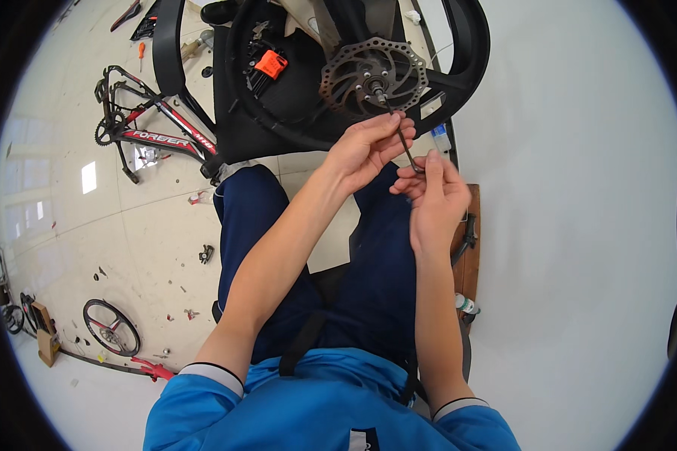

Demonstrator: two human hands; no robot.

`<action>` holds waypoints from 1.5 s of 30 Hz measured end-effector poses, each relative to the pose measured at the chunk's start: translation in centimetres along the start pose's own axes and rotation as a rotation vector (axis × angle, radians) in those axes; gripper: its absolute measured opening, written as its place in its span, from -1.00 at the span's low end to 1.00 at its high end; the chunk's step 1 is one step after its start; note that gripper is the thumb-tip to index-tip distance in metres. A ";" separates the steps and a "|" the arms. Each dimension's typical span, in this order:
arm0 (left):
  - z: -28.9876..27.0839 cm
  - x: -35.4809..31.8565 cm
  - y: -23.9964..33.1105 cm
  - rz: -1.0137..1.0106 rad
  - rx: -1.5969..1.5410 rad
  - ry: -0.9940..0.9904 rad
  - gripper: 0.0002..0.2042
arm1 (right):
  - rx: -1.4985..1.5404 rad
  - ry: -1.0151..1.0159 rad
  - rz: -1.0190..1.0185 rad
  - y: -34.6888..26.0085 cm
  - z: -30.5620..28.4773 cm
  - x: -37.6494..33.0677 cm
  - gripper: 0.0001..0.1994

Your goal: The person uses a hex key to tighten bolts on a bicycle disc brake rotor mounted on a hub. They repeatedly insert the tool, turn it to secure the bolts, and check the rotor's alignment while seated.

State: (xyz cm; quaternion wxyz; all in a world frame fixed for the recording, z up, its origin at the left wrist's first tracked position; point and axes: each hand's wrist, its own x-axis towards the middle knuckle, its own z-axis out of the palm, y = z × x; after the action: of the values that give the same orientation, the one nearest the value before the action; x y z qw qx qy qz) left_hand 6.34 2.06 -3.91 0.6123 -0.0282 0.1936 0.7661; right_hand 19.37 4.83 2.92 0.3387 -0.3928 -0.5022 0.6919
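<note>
Over the black mat's (237, 143) right edge: one black mag wheel (470, 56), disc side facing the wearer, presumably to keep the hub (377, 89) reachable. Left of the mat, on the floor (158, 240): one red-and-black bicycle frame (154, 138), likely parked out of the way, plus a second wheel (110, 336). One brake rotor (374, 69). Two hands: left hand (368, 146) pinches the hex key's (407, 146) shaft, probably steadying; right hand (440, 199) fingertips grip its bent end. One key, just beside the hub; contact unclear.
</note>
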 end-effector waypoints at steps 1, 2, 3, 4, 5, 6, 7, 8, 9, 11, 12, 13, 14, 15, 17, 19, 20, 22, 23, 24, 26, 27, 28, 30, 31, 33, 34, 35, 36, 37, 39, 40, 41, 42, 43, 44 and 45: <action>0.0 0.0 0.0 -0.010 0.025 0.044 -0.74 | 0.003 -0.012 0.038 0.1 -0.1 -0.1 -0.84; 0.0 0.2 -0.1 -0.039 0.027 0.061 -0.76 | 0.006 -0.023 0.076 0.3 0.0 -0.2 -0.84; -0.3 0.2 0.0 -0.062 0.031 0.083 -0.79 | 0.011 -0.041 0.116 0.6 0.1 -0.2 -0.83; -0.4 0.3 0.0 -0.085 0.035 0.104 -0.81 | -0.193 -0.078 -0.023 0.9 -0.3 -0.5 -0.76; -0.5 0.5 0.0 -0.064 0.043 0.111 -0.81 | -0.370 -0.106 -0.227 0.7 -0.3 -0.7 -0.72; -0.3 0.5 0.0 -0.047 0.050 0.120 -0.82 | -0.545 -0.131 -0.428 0.4 -0.3 -1.0 -0.68; 0.0 0.4 0.0 -0.030 0.058 0.129 -0.82 | -0.719 -0.156 -0.630 0.1 -0.2 -1.2 -0.64; 0.2 0.3 0.1 -0.035 0.066 0.146 -0.83 | -0.839 -0.176 -0.755 -0.4 0.1 -1.2 -0.65; 0.0 0.3 0.2 -0.037 0.085 0.134 -0.83 | -0.891 -0.197 -0.787 -0.4 0.2 -1.0 -0.68; -0.6 0.6 0.5 -0.041 0.124 0.111 -0.82 | -0.993 -0.240 -0.851 -0.5 0.0 -0.7 -0.75; -0.1 0.3 0.5 -0.022 0.129 0.109 -0.82 | -1.039 -0.234 -0.865 -0.8 0.0 -0.5 -0.81; -0.2 0.4 0.3 -0.014 0.119 0.086 -0.82 | -0.987 -0.215 -0.787 -0.6 -0.1 -0.5 -0.83; 0.0 0.4 0.2 -0.011 0.096 0.093 -0.82 | -0.935 -0.196 -0.709 0.0 -0.3 -0.6 -0.84; 0.2 0.3 -0.1 -0.008 0.067 0.099 -0.82 | -0.890 -0.180 -0.631 0.4 -0.5 -0.7 -0.86; -0.2 0.4 -0.1 -0.005 0.023 0.032 -0.78 | -0.442 -0.152 -0.237 0.6 0.0 -0.9 -0.85; 0.5 -0.2 0.2 0.005 -0.061 -0.054 -0.72 | 0.022 -0.063 0.171 -0.1 0.6 -1.1 -0.83; -0.1 0.1 0.3 0.014 -0.035 -0.108 -0.65 | 0.209 -0.064 0.258 0.2 0.4 -0.9 -0.80; -0.4 0.1 0.5 0.007 -0.013 -0.071 -0.66 | 0.579 -0.109 0.405 0.9 0.0 -0.7 -0.79; -0.6 0.2 0.5 0.002 -0.003 -0.054 -0.67 | 0.765 -0.131 0.476 1.1 -0.1 -0.6 -0.78; -0.6 0.2 0.7 0.002 -0.023 -0.043 -0.70 | 0.967 -0.202 0.543 1.0 -0.1 -0.6 -0.79; -0.4 0.4 0.7 -0.037 -0.046 0.008 -0.74 | 0.519 -0.232 0.376 0.2 0.3 -0.7 -0.79; -0.3 0.5 0.9 -0.054 -0.058 0.033 -0.76 | 0.295 -0.246 0.290 -0.1 0.6 -0.6 -0.79; -0.1 0.6 0.9 -0.056 -0.066 0.048 -0.77 | 0.066 -0.208 0.117 -0.1 0.7 -0.7 -0.80; 0.2 0.5 0.8 -0.061 -0.081 0.076 -0.78 | -0.401 -0.161 -0.240 -0.3 0.3 -1.1 -0.83; 0.4 0.5 0.8 -0.056 -0.077 0.083 -0.78 | -0.640 -0.152 -0.425 -0.5 -0.1 -1.0 -0.85; 0.8 0.3 0.7 -0.054 -0.062 0.097 -0.78 | -0.756 -0.132 -0.456 -0.5 -0.6 -0.7 -0.87; 0.8 0.4 0.8 -0.054 -0.062 0.098 -0.77 | -0.813 -0.117 -0.470 -0.6 -0.7 -0.6 -0.87; 0.6 0.3 0.7 -0.051 -0.053 0.101 -0.77 | -0.834 -0.104 -0.519 -0.7 -0.5 -0.8 -0.85; 0.5 0.3 0.7 -0.045 -0.046 0.099 -0.77 | -0.858 -0.092 -0.573 -0.9 0.1 -0.8 -0.83; 0.5 0.4 0.7 -0.039 -0.039 0.098 -0.77 | -0.881 -0.079 -0.627 -1.3 0.5 -0.9 -0.82; 0.2 0.4 0.8 -0.033 -0.014 0.095 -0.78 | -1.080 -0.237 -0.769 -2.3 0.1 -0.9 -0.77; 0.0 0.4 0.8 -0.029 -0.002 0.098 -0.78 | -1.166 -0.324 -0.833 -2.9 0.0 -0.8 -0.76; 0.0 0.4 0.8 -0.029 0.015 0.101 -0.77 | -1.251 -0.413 -0.896 -3.6 -0.2 -0.6 -0.76; 0.2 0.3 0.9 -0.032 0.032 0.106 -0.77 | -1.408 -0.532 -1.013 -4.6 -0.7 0.2 -0.74; 0.3 0.2 0.9 -0.033 0.049 0.113 -0.77 | -1.486 -0.651 -1.109 -5.8 -0.8 0.9 -0.74; 0.2 0.3 0.9 -0.030 0.039 0.109 -0.77 | -1.560 -0.773 -1.206 -7.2 -0.5 1.8 -0.74; 0.2 0.4 0.8 -0.029 0.028 0.100 -0.77 | -1.636 -0.895 -1.302 -8.2 -0.2 2.6 -0.74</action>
State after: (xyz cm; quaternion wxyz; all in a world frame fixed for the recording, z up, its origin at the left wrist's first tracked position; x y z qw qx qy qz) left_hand 5.52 2.38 -3.62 0.6131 -0.0610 0.2343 0.7520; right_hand 18.97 9.30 10.26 0.0658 0.1218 -0.9877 -0.0727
